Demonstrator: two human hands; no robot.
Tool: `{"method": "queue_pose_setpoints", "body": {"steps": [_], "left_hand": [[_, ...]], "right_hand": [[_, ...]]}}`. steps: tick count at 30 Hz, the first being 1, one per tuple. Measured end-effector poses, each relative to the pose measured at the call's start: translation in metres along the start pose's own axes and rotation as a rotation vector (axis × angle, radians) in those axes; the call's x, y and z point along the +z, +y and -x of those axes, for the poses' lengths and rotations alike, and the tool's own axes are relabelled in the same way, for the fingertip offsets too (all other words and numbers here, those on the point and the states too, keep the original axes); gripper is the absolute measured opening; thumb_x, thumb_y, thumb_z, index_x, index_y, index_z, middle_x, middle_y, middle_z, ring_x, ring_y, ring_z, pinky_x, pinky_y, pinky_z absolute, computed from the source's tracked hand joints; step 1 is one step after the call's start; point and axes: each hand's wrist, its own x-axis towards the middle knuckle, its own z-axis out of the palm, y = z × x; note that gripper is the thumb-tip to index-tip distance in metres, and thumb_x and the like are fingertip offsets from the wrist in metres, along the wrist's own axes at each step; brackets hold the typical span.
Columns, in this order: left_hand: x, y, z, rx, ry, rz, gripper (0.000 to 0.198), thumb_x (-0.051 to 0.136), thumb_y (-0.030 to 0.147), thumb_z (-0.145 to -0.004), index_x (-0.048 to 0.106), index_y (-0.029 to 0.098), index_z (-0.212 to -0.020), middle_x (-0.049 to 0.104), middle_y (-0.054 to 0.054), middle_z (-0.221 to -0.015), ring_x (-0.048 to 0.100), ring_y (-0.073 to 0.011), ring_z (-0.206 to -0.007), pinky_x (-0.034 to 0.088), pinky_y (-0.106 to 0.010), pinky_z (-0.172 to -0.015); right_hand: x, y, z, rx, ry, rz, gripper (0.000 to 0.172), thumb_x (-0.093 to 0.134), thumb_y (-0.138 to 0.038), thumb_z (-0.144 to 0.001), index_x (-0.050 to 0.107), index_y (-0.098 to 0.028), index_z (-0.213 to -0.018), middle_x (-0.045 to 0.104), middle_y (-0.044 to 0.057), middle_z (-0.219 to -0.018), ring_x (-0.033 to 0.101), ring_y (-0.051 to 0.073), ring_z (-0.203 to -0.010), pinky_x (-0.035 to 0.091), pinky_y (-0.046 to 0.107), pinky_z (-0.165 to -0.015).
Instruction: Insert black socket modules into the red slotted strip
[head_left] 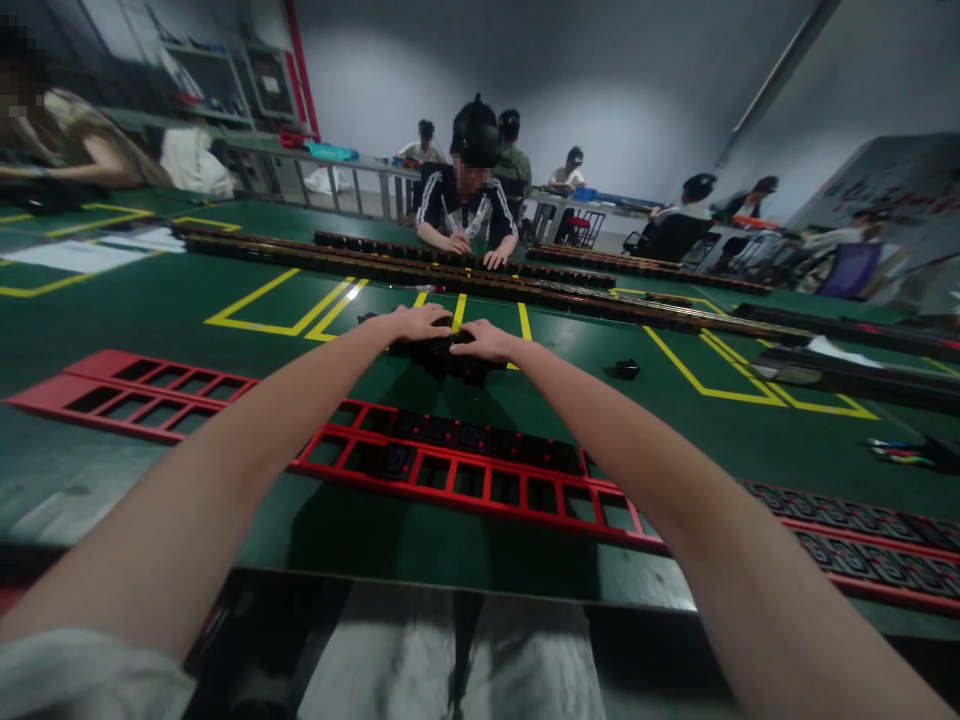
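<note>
Both arms reach forward over a red slotted frame point(431, 490) to a cluster of black plastic parts point(442, 362) on the green table. My left hand point(421, 322) curls over the left side of the cluster, its fingertips on a black part. From the right, my right hand point(486, 341) closes on the near side, thumb and fingers against black parts. Exactly which pieces each hand holds is hard to make out. Several black square parts point(470, 436) sit in the far row of the frame, and a black square part point(396, 460) sits in the near row.
A loose black part point(626, 370) lies right of the cluster. A second red frame point(847, 520) filled with round-faced black parts is at right, near coloured wires point(900, 452). Long dark rails point(480, 282) cross the table, where a co-worker point(471, 190) sits opposite.
</note>
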Motion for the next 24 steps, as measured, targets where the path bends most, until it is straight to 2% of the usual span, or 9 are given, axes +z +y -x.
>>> {"method": "queue_pose_setpoints", "body": {"steps": [5, 10, 12, 14, 17, 19, 22, 24], "left_hand": [[0.003, 0.012, 0.043, 0.011, -0.037, 0.012, 0.072, 0.035, 0.066, -0.09, 0.04, 0.023, -0.148, 0.037, -0.014, -0.154, 0.039, -0.0336, -0.137, 0.031, -0.056, -0.11], [-0.007, 0.033, 0.072, 0.063, -0.07, 0.02, 0.065, 0.027, 0.062, -0.094, 0.057, 0.018, -0.131, 0.059, -0.014, -0.127, 0.054, -0.0278, -0.119, 0.039, -0.044, -0.105], [-0.008, 0.05, 0.076, 0.062, -0.006, -0.027, 0.062, 0.03, 0.061, -0.095, 0.06, 0.017, -0.125, 0.06, -0.015, -0.124, 0.055, -0.0286, -0.116, 0.041, -0.045, -0.103], [-0.005, 0.069, 0.078, 0.131, 0.092, -0.044, 0.058, 0.036, 0.056, -0.095, 0.055, 0.015, -0.132, 0.055, -0.016, -0.135, 0.05, -0.0295, -0.124, 0.039, -0.045, -0.107], [0.006, 0.095, 0.083, 0.264, 0.063, -0.024, 0.054, 0.04, 0.05, -0.097, 0.05, 0.018, -0.14, 0.046, -0.014, -0.149, 0.043, -0.028, -0.135, 0.035, -0.044, -0.112], [0.013, 0.104, 0.088, 0.309, 0.047, -0.049, 0.054, 0.047, 0.046, -0.096, 0.049, 0.019, -0.142, 0.043, -0.014, -0.152, 0.039, -0.0287, -0.139, 0.034, -0.045, -0.113], [0.02, 0.106, 0.094, 0.319, 0.093, -0.061, 0.051, 0.052, 0.039, -0.094, 0.05, 0.018, -0.141, 0.043, -0.014, -0.152, 0.04, -0.0295, -0.138, 0.035, -0.046, -0.113], [0.021, 0.104, 0.096, 0.32, 0.117, -0.036, 0.046, 0.052, 0.036, -0.095, 0.053, 0.016, -0.137, 0.046, -0.014, -0.148, 0.043, -0.0287, -0.136, 0.036, -0.045, -0.113]], "right_hand": [[0.004, -0.002, 0.042, -0.061, 0.025, -0.009, 0.05, 0.062, -0.045, -0.091, 0.059, -0.015, -0.131, 0.06, 0.018, -0.131, 0.056, 0.03, -0.121, 0.044, 0.043, -0.105], [-0.009, 0.0, 0.099, -0.104, 0.0, -0.039, 0.036, 0.056, -0.033, -0.095, 0.063, -0.019, -0.127, 0.066, 0.012, -0.128, 0.061, 0.026, -0.117, 0.046, 0.042, -0.104], [-0.014, 0.002, 0.119, -0.085, -0.038, -0.069, 0.04, 0.057, -0.033, -0.094, 0.06, -0.019, -0.132, 0.065, 0.012, -0.13, 0.062, 0.026, -0.117, 0.048, 0.041, -0.102], [-0.015, 0.004, 0.134, -0.055, -0.053, -0.068, 0.046, 0.06, -0.031, -0.091, 0.058, -0.018, -0.135, 0.066, 0.013, -0.13, 0.063, 0.027, -0.115, 0.049, 0.042, -0.1], [-0.009, 0.008, 0.146, -0.074, 0.015, -0.018, 0.049, 0.065, -0.022, -0.084, 0.06, -0.016, -0.133, 0.065, 0.014, -0.131, 0.062, 0.029, -0.118, 0.047, 0.044, -0.103], [-0.002, 0.01, 0.148, -0.111, 0.097, 0.016, 0.051, 0.067, -0.017, -0.081, 0.061, -0.015, -0.131, 0.065, 0.015, -0.13, 0.061, 0.03, -0.119, 0.046, 0.045, -0.105], [0.004, 0.012, 0.148, -0.126, 0.195, 0.024, 0.051, 0.066, -0.017, -0.08, 0.061, -0.014, -0.13, 0.067, 0.015, -0.125, 0.063, 0.03, -0.114, 0.048, 0.044, -0.102], [0.003, 0.01, 0.148, -0.112, 0.242, 0.001, 0.043, 0.06, -0.016, -0.083, 0.063, -0.013, -0.126, 0.069, 0.015, -0.121, 0.064, 0.028, -0.11, 0.049, 0.043, -0.099]]}}
